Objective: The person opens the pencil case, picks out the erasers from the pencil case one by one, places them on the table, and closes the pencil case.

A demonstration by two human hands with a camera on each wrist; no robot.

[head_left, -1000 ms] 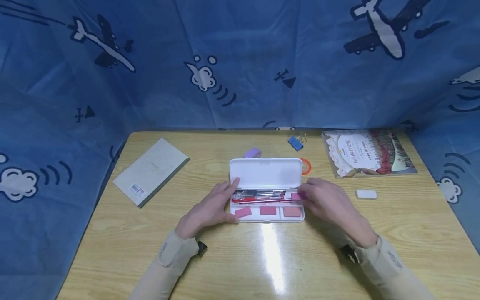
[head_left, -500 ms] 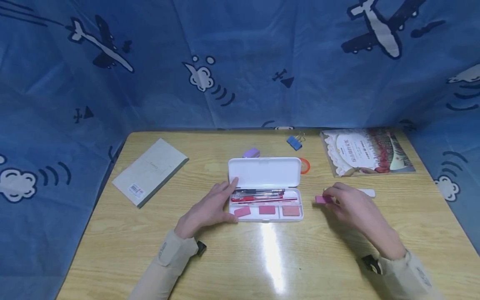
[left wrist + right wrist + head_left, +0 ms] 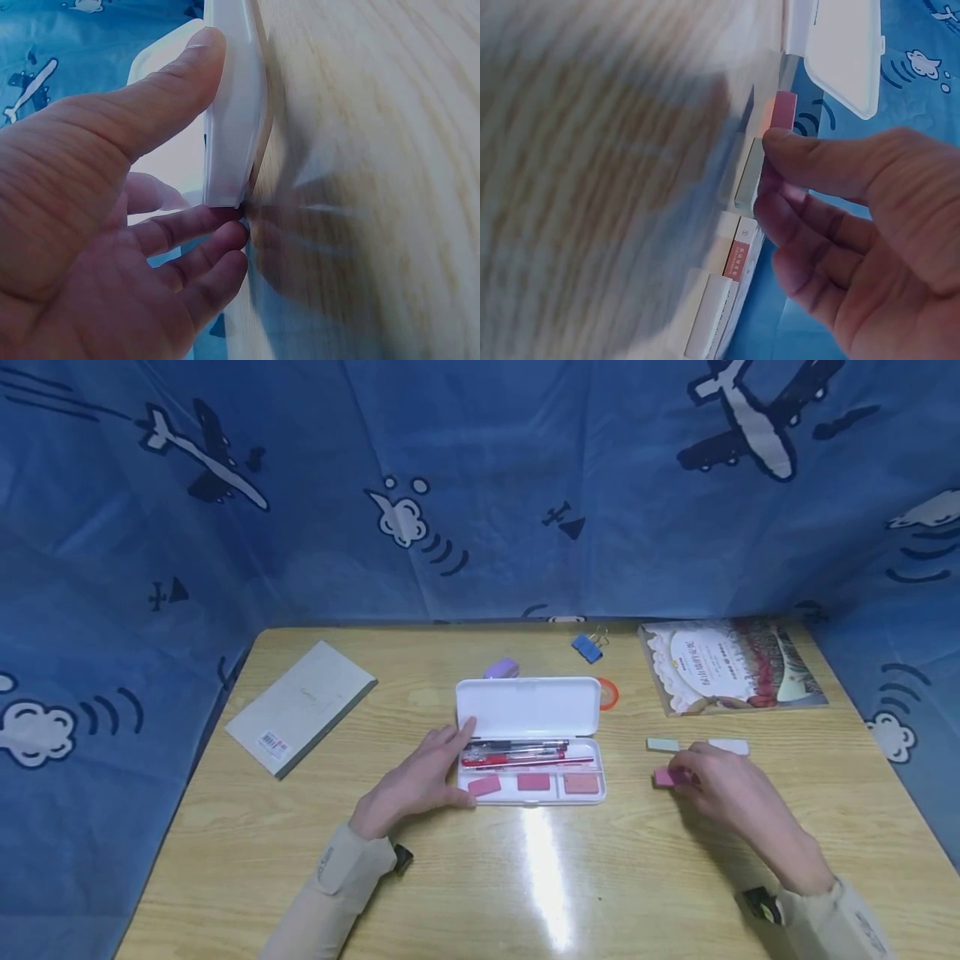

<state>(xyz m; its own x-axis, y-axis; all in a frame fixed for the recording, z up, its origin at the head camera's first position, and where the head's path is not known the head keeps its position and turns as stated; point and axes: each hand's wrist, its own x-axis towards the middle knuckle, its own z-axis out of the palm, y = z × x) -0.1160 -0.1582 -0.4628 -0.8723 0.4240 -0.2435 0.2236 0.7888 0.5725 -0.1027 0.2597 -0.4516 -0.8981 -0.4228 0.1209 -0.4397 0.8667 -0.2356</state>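
Observation:
A white pencil case (image 3: 529, 793) lies with its lid up in the middle of the table. Black and red pens (image 3: 517, 757) fill its back compartment, and pink erasers (image 3: 533, 782) sit in the front ones. My left hand (image 3: 415, 777) holds the case at its left end, thumb along the front wall and index finger by the lid. To the right of the case, my right hand (image 3: 731, 785) pinches a pink eraser (image 3: 663, 778) between thumb and fingers, close over the table. Just behind it lie a pale green eraser (image 3: 662, 744) and a white eraser (image 3: 729, 746).
A grey-green box-like book (image 3: 303, 706) lies at the left. Behind the case are a purple object (image 3: 502, 668), an orange ring (image 3: 609, 693) and a blue binder clip (image 3: 587, 648). A picture-covered book (image 3: 731, 667) lies back right. A blue curtain (image 3: 480, 485) borders the table.
My right hand has carried the pink eraser out of the case to the right and then a little nearer. The pale green eraser now shows. My left hand has stayed on the case.

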